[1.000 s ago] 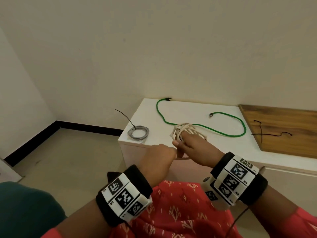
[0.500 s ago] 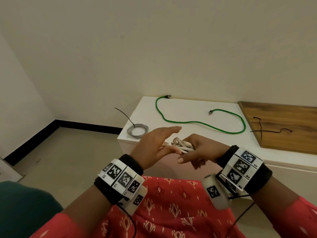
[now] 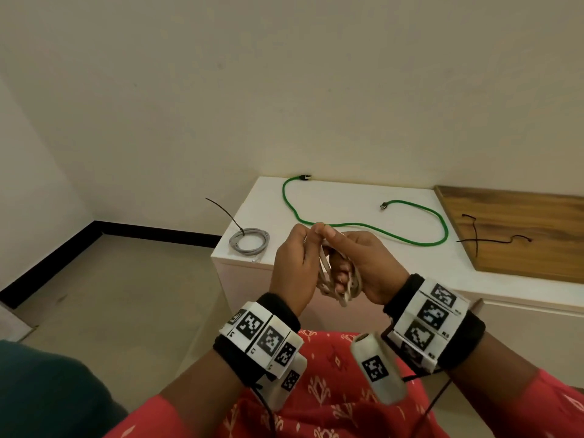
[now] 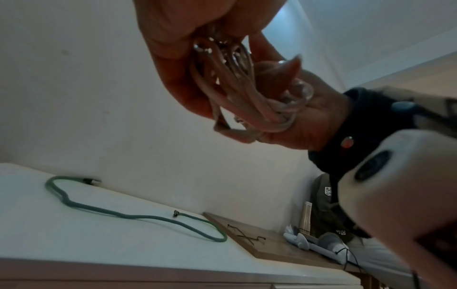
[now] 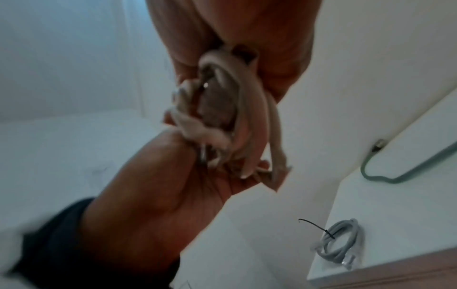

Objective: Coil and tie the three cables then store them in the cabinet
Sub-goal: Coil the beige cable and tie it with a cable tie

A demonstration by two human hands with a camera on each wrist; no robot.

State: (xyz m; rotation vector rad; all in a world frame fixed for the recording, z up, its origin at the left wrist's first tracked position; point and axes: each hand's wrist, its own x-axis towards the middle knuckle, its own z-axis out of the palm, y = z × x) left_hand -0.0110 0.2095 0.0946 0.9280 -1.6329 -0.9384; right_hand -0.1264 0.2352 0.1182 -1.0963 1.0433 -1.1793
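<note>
Both hands hold a coiled white cable (image 3: 325, 279) upright in the air in front of the white cabinet (image 3: 363, 267). My left hand (image 3: 303, 248) grips the coil's left side, and my right hand (image 3: 344, 248) has its fingers curled through the loops (image 4: 237, 93). The fingertips of both hands meet at the top. In the right wrist view the loops (image 5: 237, 109) look bunched and blurred. A green cable (image 3: 347, 224) lies uncoiled on the cabinet top. On the cabinet's left front corner sits a grey cable (image 3: 249, 241), coiled and held by a black tie.
A wooden board (image 3: 521, 235) lies on the cabinet's right part with two loose black ties (image 3: 477, 240) on it. Walls stand behind and to the left, with bare floor (image 3: 126, 295) left of the cabinet. My red clothing fills the bottom of the head view.
Both hands have lifted the white coil off the cabinet's front edge and turned it upright. The left hand was spread open half a second ago and now grips the coil.
</note>
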